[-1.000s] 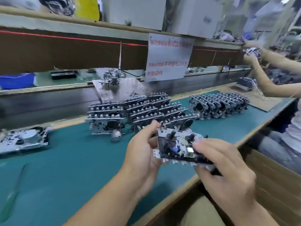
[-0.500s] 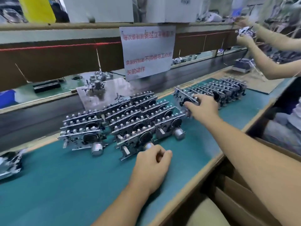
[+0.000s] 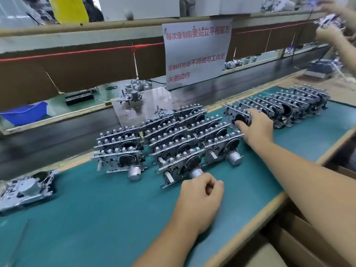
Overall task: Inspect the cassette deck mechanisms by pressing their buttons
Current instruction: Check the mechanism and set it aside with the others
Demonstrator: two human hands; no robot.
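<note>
Several metal cassette deck mechanisms point(image 3: 173, 139) stand in leaning rows at the middle of the green mat point(image 3: 96, 218). A second row of mechanisms point(image 3: 289, 106) runs off to the right. My right hand point(image 3: 256, 126) reaches to the front mechanism point(image 3: 230, 112) of that right row and grips it, thumb on its black wheel. My left hand point(image 3: 200, 199) rests on the mat as a curled fist holding nothing, just in front of the nearest mechanism point(image 3: 179, 166) and its silver motor.
One mechanism point(image 3: 27, 187) lies flat at the far left. A paper sign point(image 3: 196, 53) hangs from the shelf behind. A blue bin point(image 3: 25, 112) sits behind the back ledge. Another person's hands point(image 3: 327, 31) work at upper right. A cardboard box point(image 3: 308, 247) stands below the table's wooden edge.
The mechanism that both hands held a second ago now stands in the middle group. My right hand has gone out to the right row and taken its front mechanism; my left hand stays curled.
</note>
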